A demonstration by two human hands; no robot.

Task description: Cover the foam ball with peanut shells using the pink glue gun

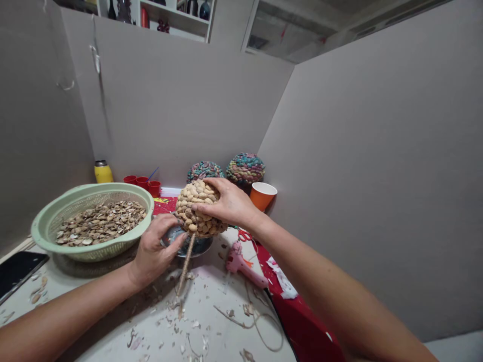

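Note:
A ball covered in peanut shells [198, 203] is held up over the table, a twine-wrapped stick [185, 269] slanting down from its underside. My right hand [232, 203] grips the ball from above and the right, thumb across its front and fingers over its top. At the lower left of the ball, my left hand [156, 246] curls its thumb and fingers against the edge; whether a small shell is between the fingertips I cannot make out. Behind and below the ball, a metal bowl [199, 249] is partly hidden.
A green colander [41, 234] of shells stands left, beside a phone [18, 271]. A pink glue gun [245, 269] and red scissors [244, 235] lie right. Behind are red cups [154, 188], a yellow bottle [103, 172], two coloured balls [246, 168] and an orange cup [262, 197]. Grey partitions surround the table.

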